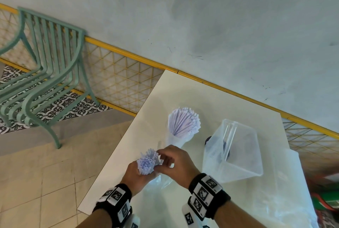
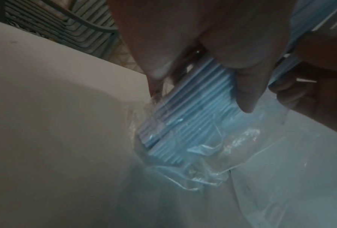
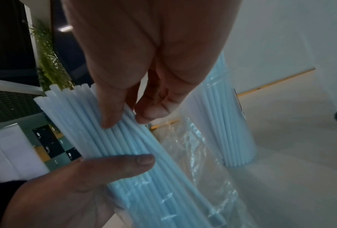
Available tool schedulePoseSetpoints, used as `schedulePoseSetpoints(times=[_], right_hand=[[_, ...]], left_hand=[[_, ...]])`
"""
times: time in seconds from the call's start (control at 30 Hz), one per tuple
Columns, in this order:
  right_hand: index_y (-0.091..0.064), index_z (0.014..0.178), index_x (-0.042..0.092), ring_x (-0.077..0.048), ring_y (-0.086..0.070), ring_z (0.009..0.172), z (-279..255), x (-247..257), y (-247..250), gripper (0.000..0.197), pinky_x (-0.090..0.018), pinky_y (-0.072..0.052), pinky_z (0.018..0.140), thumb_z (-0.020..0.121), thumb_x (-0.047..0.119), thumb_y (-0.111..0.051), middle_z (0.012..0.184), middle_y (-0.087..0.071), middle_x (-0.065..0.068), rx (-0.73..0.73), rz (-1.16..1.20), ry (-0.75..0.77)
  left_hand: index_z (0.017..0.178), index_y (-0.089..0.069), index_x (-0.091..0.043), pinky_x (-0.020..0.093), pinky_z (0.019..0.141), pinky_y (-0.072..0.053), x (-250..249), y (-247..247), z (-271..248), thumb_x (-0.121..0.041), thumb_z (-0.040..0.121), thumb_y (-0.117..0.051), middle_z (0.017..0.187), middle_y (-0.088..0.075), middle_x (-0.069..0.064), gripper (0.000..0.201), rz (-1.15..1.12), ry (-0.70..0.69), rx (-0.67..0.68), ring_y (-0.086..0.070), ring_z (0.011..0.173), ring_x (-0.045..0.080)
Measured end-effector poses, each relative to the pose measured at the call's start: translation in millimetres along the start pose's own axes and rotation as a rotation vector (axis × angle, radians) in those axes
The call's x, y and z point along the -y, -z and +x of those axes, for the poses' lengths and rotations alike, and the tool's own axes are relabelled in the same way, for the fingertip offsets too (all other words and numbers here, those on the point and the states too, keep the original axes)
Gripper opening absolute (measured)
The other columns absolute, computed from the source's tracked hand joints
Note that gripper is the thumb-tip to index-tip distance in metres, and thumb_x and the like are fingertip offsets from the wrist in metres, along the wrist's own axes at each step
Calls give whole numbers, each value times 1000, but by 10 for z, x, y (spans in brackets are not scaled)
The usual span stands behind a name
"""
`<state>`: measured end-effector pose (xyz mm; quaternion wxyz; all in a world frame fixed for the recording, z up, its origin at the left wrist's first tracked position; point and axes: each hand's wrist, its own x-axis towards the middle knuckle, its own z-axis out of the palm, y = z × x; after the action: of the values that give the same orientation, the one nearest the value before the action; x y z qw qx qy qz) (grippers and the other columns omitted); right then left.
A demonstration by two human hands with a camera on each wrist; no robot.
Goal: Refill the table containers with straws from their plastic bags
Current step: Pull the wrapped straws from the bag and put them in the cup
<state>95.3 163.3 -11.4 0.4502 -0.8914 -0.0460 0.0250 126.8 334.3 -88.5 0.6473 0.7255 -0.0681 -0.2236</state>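
A bundle of pale blue straws (image 1: 147, 161) stands half out of a clear plastic bag (image 1: 157, 180) near the left edge of the white table (image 1: 119, 172). My left hand (image 1: 135, 174) grips the bundle low down through the bag (image 2: 222, 154), fingers curled round the straws (image 2: 183, 123). My right hand (image 1: 170, 159) pinches a few straws (image 3: 113, 138) near their tops, thumb and fingertips (image 3: 150, 115) on them. Behind stands a clear round container (image 1: 184, 126) full of the same straws.
A clear rectangular container (image 1: 238, 154) lies tilted to the right of the round one, with something dark behind it. Loose clear plastic (image 1: 286, 191) covers the table's right side. A green metal chair (image 1: 45, 71) and a yellow mesh railing (image 1: 119, 81) stand beyond the left edge.
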Motion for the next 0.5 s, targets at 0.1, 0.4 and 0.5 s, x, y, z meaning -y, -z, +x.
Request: schedulePoseSetpoints(times=[0.1,0.4,0.5], right_hand=[[-68,110,12,-2,-58,66,21,-2,10,36,-11,-47,66,77,17,-81,93,-64,10,-33,40,-31],[-68,108,20,-17,-62,66,-4,-77,17,35,-27,-56,69,75,22,-80,87,-69,5,-12,58,-107],[-70,101,15,-18,-64,73,-9,-102,39,28,-22,-54,69,76,21,-81,88,-70,1,-36,47,-100]], left_hand=[[96,-73,-30,27,81,-57,-44,-11,13,-44,56,-86,98,-76,-5,45,-40,-18,25,-72,91,11],[94,-73,-37,33,85,-57,8,-27,31,-52,55,-82,95,-76,-4,43,27,0,63,-72,89,12],[94,-73,-30,27,82,-57,16,-34,44,-49,58,-84,95,-76,-8,43,40,8,53,-71,87,8]])
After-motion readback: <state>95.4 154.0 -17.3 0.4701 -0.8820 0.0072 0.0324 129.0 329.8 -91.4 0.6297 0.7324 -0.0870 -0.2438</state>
